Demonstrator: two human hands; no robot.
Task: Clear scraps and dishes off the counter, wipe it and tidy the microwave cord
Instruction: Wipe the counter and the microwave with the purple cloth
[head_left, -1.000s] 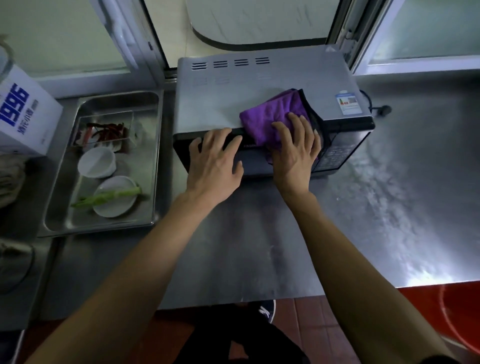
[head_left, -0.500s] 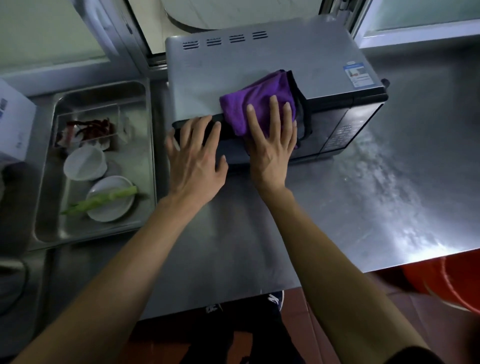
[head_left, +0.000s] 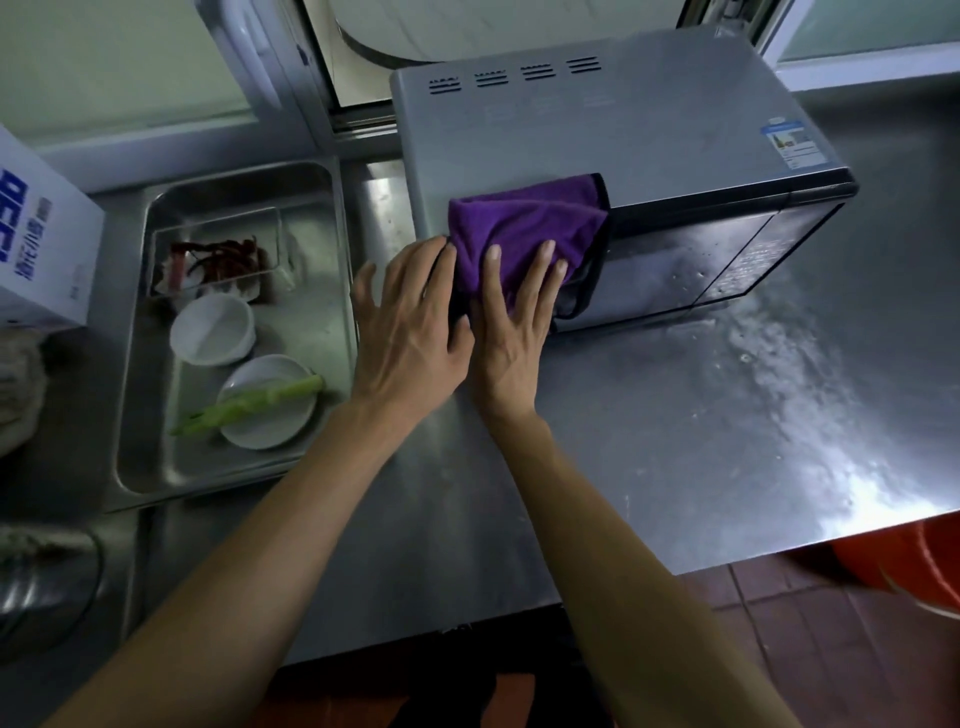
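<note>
A silver microwave (head_left: 623, 135) stands at the back of the steel counter (head_left: 701, 441). A purple cloth (head_left: 524, 223) is draped over its top front edge near the left corner. My right hand (head_left: 511, 332) presses flat on the cloth against the microwave's front, fingers spread. My left hand (head_left: 410, 327) lies flat beside it at the microwave's front left corner, touching the right hand. The microwave cord is not in sight.
Left of the microwave a steel tray (head_left: 322, 457) holds a clear box of red scraps (head_left: 218, 260), a white bowl (head_left: 213, 330) and a white plate (head_left: 267, 410) with a green stalk (head_left: 249, 405). A white carton (head_left: 36, 244) stands far left. An orange bucket (head_left: 909, 561) sits below the counter's right edge.
The cloth and my right hand have slid left along the microwave's front edge toward its left corner. My left hand shifted left with them and now touches the right hand.
</note>
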